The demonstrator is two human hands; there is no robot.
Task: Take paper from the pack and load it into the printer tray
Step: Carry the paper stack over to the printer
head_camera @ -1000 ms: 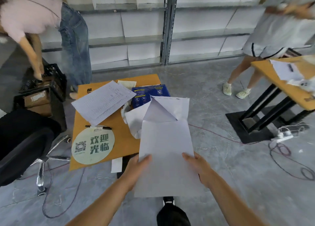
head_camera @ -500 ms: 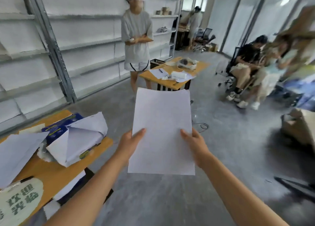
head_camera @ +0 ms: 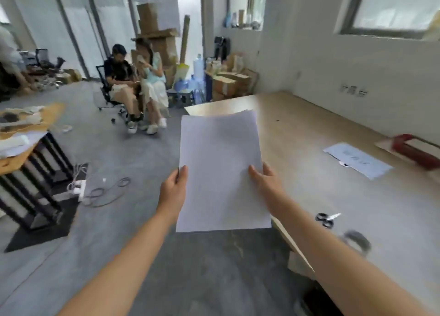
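Note:
A thin stack of white paper (head_camera: pixel 220 168) is held out flat in front of me, in the middle of the head view. My left hand (head_camera: pixel 173 191) grips its left edge with the thumb on top. My right hand (head_camera: pixel 266 182) grips its right edge the same way. The stack hangs over the floor, with its right side above the near left edge of a long pale wooden table (head_camera: pixel 333 149). No printer, tray or paper pack is in view.
On the long table lie black-handled scissors (head_camera: pixel 325 219), a printed sheet (head_camera: pixel 357 159) and a red box (head_camera: pixel 415 149). At left stands an orange table on a black frame (head_camera: pixel 26 153), with cables (head_camera: pixel 100 189) on the floor. Two people sit ahead near stacked cartons (head_camera: pixel 157 25).
The view has swung right, away from the orange table with the opened pack, towards the long pale table. Both hands keep the same hold on the stack.

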